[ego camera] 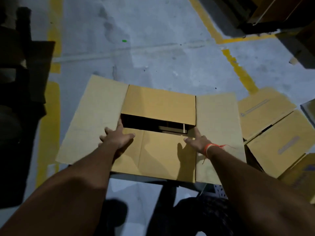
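From the head camera we look down on a cardboard box (160, 103) that sits on the grey floor (153, 48), just ahead of the person's legs. Its two side flaps lie spread outward, while the far flap (162, 106) and the near flap (158, 155) are folded in over the opening, with a dark gap (146, 122) left between them. The left hand (117, 138) lies flat with its fingers straight and spread, pressing on the near flap's left corner where it meets the left side flap (92, 120). The right hand (197, 142), with an orange thread (212, 147) round the wrist, is likewise spread and flat on the near flap's right corner, beside the right side flap (219, 126). Neither hand pinches anything. More cardboard boxes (279, 142) lie just to the right, and yellow lines (238, 67) cross the floor.
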`<state>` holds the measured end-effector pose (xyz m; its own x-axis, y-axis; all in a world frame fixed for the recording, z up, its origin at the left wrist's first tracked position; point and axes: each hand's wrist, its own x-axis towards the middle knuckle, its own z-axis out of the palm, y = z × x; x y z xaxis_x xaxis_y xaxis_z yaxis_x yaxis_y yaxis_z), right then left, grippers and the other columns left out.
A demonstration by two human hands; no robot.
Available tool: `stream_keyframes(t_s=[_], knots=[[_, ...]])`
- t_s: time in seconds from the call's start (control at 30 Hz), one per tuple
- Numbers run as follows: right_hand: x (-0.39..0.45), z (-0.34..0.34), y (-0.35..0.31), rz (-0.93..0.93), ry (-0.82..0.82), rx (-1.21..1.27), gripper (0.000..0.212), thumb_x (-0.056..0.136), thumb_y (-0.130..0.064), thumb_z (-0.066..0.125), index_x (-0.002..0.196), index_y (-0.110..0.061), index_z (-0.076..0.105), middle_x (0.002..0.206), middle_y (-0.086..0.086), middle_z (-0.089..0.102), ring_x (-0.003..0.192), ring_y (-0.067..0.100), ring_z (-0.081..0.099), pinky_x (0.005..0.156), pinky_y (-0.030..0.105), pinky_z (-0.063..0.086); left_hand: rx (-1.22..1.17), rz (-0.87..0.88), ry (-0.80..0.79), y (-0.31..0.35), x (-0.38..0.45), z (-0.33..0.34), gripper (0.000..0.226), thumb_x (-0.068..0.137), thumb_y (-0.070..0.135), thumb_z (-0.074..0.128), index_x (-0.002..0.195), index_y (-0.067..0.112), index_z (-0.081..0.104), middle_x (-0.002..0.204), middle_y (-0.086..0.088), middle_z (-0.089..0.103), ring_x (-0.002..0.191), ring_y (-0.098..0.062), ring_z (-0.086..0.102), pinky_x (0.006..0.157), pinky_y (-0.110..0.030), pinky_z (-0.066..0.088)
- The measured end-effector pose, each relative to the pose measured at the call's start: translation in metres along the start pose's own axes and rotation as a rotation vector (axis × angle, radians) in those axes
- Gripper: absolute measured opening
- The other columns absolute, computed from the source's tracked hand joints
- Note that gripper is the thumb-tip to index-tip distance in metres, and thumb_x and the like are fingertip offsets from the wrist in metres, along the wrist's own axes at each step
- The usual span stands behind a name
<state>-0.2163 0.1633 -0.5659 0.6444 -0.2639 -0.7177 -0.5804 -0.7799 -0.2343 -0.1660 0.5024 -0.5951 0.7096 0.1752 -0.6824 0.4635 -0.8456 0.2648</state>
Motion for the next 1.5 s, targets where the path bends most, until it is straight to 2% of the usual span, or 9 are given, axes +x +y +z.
stream_keyframes(t_s=[0.23, 0.33, 0.6, 0.7, 0.87, 1.07, 1.13, 1.27, 1.5], knots=[[0.035, 0.024, 0.000, 0.046, -0.147, -0.016, 0.104, 0.082, -0.066, 0.065, 0.158, -0.045, -0.001, 0.169, 0.007, -0.012, 0.152, 0.047, 0.001, 0.121, 0.064, 0.005, -0.070, 0.063, -0.190, -0.002, 0.010, 0.003, 0.099, 0.086, 0.066, 0.067, 0.159, 0.050, 0.001, 0.169, -0.019, -0.008, 0.154, -0.043, 0.010, 0.121, -0.053, 0.021], [0.034, 0.025, -0.002, -0.058, -0.121, -0.109, 0.105, 0.082, -0.048, 0.072, 0.161, -0.035, 0.004, 0.166, 0.012, 0.020, 0.152, 0.041, 0.014, 0.122, 0.061, 0.004, -0.004, 0.074, -0.180, -0.004, 0.015, 0.007, 0.096, 0.085, 0.065, 0.068, 0.160, 0.047, 0.011, 0.168, -0.023, -0.005, 0.151, -0.047, 0.017, 0.121, -0.053, 0.026], [0.004, -0.007, -0.026, -0.267, 0.066, -0.168, 0.053, 0.078, -0.033, 0.066, 0.130, -0.022, 0.065, 0.127, 0.009, 0.065, 0.109, 0.027, 0.061, 0.092, 0.038, 0.054, 0.271, 0.379, 0.047, 0.026, 0.002, -0.006, 0.072, 0.092, 0.061, 0.059, 0.152, 0.025, 0.042, 0.163, -0.013, 0.029, 0.149, -0.038, 0.023, 0.118, -0.052, 0.029], [-0.018, -0.027, -0.032, -0.335, 0.035, -0.196, 0.035, 0.086, -0.039, 0.066, 0.117, -0.024, 0.074, 0.120, 0.003, 0.068, 0.107, 0.022, 0.060, 0.092, 0.035, 0.052, 0.247, 0.475, -0.066, 0.040, -0.017, -0.026, 0.059, 0.086, 0.069, 0.056, 0.133, 0.034, 0.062, 0.134, -0.005, 0.062, 0.117, -0.026, 0.058, 0.102, -0.044, 0.048], [-0.067, -0.044, -0.040, -0.256, -0.266, -0.113, 0.042, 0.088, -0.061, 0.063, 0.097, -0.024, 0.079, 0.098, -0.004, 0.074, 0.092, 0.020, 0.067, 0.086, 0.036, 0.052, 0.222, 0.460, -0.350, 0.060, -0.067, -0.055, 0.053, 0.086, 0.074, 0.060, 0.090, 0.024, 0.076, 0.102, 0.002, 0.070, 0.096, -0.020, 0.064, 0.091, -0.037, 0.050], [-0.119, 0.017, -0.038, -0.148, -0.670, -0.125, 0.030, 0.096, -0.032, 0.057, 0.116, -0.018, 0.074, 0.112, 0.006, 0.075, 0.101, 0.027, 0.073, 0.079, 0.037, 0.051, 0.253, 0.149, -0.815, 0.024, -0.128, -0.011, 0.072, 0.099, 0.070, 0.037, 0.121, 0.013, 0.073, 0.104, 0.001, 0.071, 0.085, -0.014, 0.062, 0.073, -0.027, 0.043], [-0.130, 0.054, -0.028, -0.206, -0.606, -0.347, 0.035, 0.087, -0.021, 0.060, 0.120, -0.024, 0.073, 0.127, 0.005, 0.069, 0.109, 0.026, 0.067, 0.089, 0.038, 0.050, 0.236, 0.184, -0.800, 0.004, -0.135, 0.022, 0.060, 0.104, 0.059, 0.038, 0.124, 0.009, 0.067, 0.114, -0.004, 0.069, 0.094, -0.018, 0.065, 0.069, -0.022, 0.049], [-0.142, 0.115, -0.006, -0.238, -0.487, -0.437, 0.056, 0.080, -0.026, 0.050, 0.134, -0.041, 0.059, 0.147, -0.006, 0.053, 0.134, 0.026, 0.049, 0.114, 0.050, 0.034, 0.444, 0.364, -0.590, -0.027, -0.139, 0.072, 0.064, 0.102, 0.064, 0.039, 0.141, 0.017, 0.057, 0.151, -0.008, 0.051, 0.135, -0.026, 0.049, 0.112, -0.041, 0.037], [-0.120, 0.125, 0.000, -0.319, -0.322, -0.342, 0.046, 0.091, -0.015, 0.050, 0.134, -0.022, 0.062, 0.136, 0.010, 0.059, 0.127, 0.031, 0.054, 0.104, 0.038, 0.047, 0.398, 0.528, -0.357, -0.034, -0.119, 0.093, 0.036, 0.095, 0.044, 0.056, 0.118, 0.018, 0.065, 0.128, -0.011, 0.057, 0.110, -0.026, 0.054, 0.097, -0.042, 0.048]])
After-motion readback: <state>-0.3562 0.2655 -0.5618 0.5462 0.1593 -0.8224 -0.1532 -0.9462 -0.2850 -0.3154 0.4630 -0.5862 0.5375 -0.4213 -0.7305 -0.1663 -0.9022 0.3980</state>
